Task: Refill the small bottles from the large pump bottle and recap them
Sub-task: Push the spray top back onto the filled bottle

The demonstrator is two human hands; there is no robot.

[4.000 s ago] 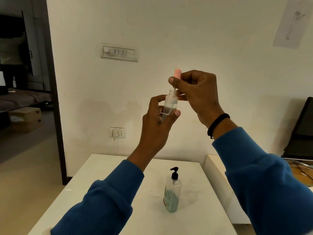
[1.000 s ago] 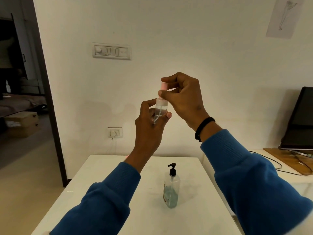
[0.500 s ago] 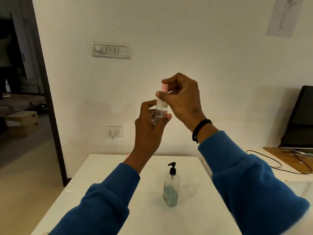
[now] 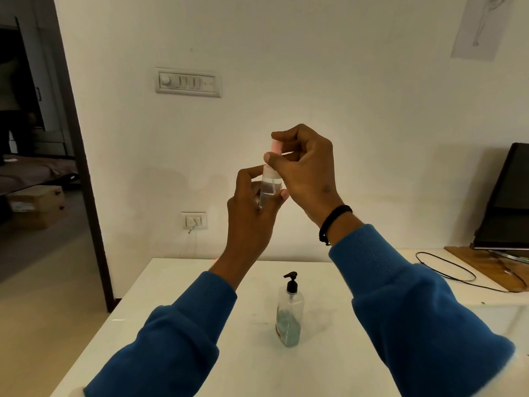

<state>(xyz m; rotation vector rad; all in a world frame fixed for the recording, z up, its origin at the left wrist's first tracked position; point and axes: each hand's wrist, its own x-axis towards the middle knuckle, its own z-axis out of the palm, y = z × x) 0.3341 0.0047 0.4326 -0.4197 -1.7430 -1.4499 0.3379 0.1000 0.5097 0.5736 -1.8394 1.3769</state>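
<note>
A small clear bottle (image 4: pixel 268 188), partly filled with clear liquid, is held upright in front of the wall. My left hand (image 4: pixel 252 213) grips its body from below. My right hand (image 4: pixel 306 170) pinches the pink cap (image 4: pixel 276 146) sitting on the bottle's neck, thumb and forefinger curled round it. Below, the large pump bottle (image 4: pixel 289 312) with a black pump head stands upright on the white table (image 4: pixel 171 325), apart from both hands.
A second white surface at the right carries a dark monitor (image 4: pixel 506 202) on a wooden board and a black cable (image 4: pixel 446 270). A doorway (image 4: pixel 37 138) opens at the left. A switch panel and a socket sit on the wall behind.
Four seconds ago the pink cap was above the open neck; it now sits on the bottle. Both hands have come down slightly with the bottle, and my right fingers have shifted round the cap.
</note>
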